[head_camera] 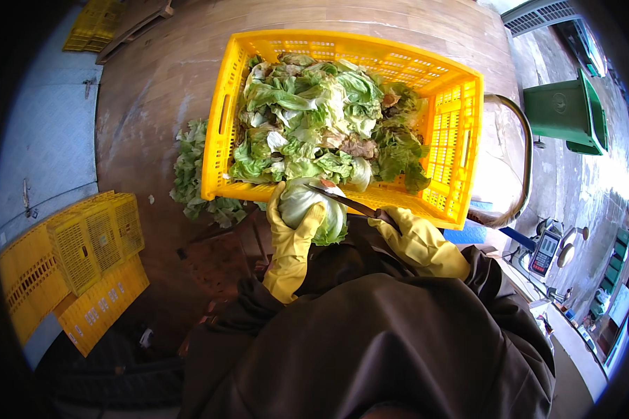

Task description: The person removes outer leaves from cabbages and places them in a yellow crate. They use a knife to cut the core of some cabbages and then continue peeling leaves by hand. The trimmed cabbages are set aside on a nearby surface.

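A head of iceberg lettuce (pixel 293 201) rests in my left hand (pixel 293 233), which wears a yellow rubber glove and cups it from the left and below. My right hand (pixel 416 238), gloved the same way, grips a knife (pixel 351 202) by its handle. The dark blade lies over the top of the head, close to its reddish-brown cut stem end (pixel 327 183). Both hands are at the near rim of a yellow plastic crate (pixel 346 39). Loose lettuce leaves (pixel 314 110), some brown and wilted, are heaped inside it.
More leaves (pixel 191 167) lie on the floor left of the crate. Yellow crates (pixel 94 241) are stacked at the left by a pale blue surface (pixel 52 125). To the right are a metal-framed chair (pixel 524 136), a green wheeled bin (pixel 561 107) and a scale display (pixel 546 251).
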A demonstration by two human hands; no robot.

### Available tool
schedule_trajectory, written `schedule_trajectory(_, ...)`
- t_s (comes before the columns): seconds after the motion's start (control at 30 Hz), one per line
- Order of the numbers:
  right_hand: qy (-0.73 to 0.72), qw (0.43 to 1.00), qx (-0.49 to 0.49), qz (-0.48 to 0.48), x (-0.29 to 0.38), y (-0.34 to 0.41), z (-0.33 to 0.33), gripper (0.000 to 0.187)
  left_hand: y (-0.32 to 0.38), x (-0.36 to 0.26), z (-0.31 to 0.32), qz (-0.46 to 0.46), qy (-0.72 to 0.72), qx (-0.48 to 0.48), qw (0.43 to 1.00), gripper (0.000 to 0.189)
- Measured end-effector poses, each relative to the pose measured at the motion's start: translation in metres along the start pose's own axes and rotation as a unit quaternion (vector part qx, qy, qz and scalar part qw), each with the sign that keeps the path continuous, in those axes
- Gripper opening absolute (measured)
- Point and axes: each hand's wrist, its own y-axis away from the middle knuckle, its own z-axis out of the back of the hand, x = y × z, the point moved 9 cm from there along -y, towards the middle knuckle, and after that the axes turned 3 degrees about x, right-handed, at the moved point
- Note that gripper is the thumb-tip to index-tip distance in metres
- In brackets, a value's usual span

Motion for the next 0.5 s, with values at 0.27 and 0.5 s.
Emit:
schedule_trajectory(0.27, -0.023, 0.996, -0.071, -0.055, -0.025, -0.094, 0.018, 0.034, 0.014, 0.004, -0.014, -0.058, -0.044, 0.032, 0.997, 0.087)
schedule_trajectory(0.5, -0.057, 0.952, -0.207, -0.216, -0.103, -0.068, 0.079, 0.04, 0.017, -0.009, 0.001, 0.136, 0.164, 0.12, 0.97, 0.07)
